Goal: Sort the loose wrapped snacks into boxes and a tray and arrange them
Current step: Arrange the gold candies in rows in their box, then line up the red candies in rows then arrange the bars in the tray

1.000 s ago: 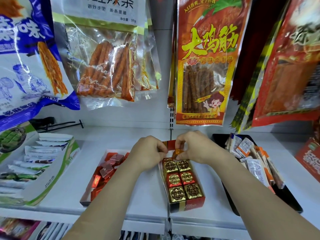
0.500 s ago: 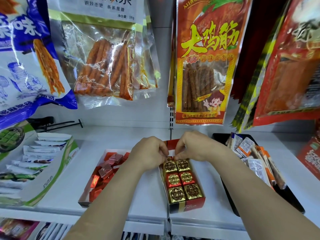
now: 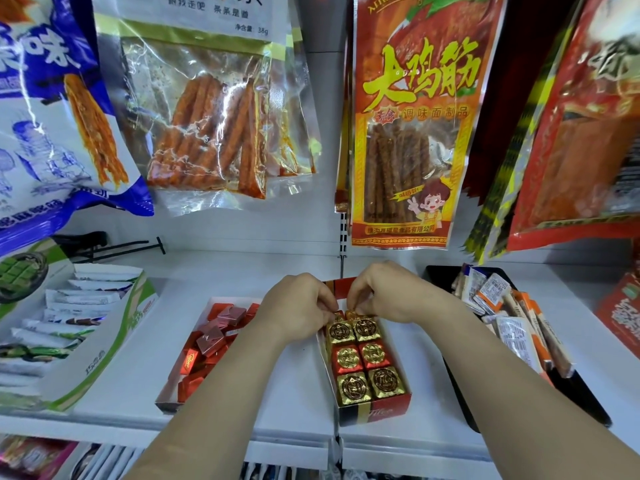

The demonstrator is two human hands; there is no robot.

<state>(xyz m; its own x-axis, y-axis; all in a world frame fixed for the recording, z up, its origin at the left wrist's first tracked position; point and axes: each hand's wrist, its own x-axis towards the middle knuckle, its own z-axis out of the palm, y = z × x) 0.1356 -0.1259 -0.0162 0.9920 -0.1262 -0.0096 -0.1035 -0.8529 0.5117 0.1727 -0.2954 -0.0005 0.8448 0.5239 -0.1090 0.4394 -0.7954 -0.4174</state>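
Note:
A red box [image 3: 374, 412] on the white shelf holds two columns of square foil snacks, gold and red. My left hand [image 3: 294, 310] and my right hand [image 3: 384, 294] meet over its far end. Each hand's fingertips pinch a foil snack [image 3: 349, 315] in the back row, pressing it down into the box. To the left a flat box [image 3: 166, 401] holds several loose red and pink wrapped snacks. To the right a black tray [image 3: 585, 403] carries several white and orange wrapped bars.
A green and white carton [image 3: 104, 362] of white packets stands at the far left. Hanging snack bags [image 3: 412, 119] fill the wall above the shelf. A red box [image 3: 620, 317] sits at the right edge. The shelf's front lip [image 3: 294, 452] runs below my arms.
A second ago my right hand held an orange-gold snack above the box's back row. Both hands have since lowered and pressed it down among the others.

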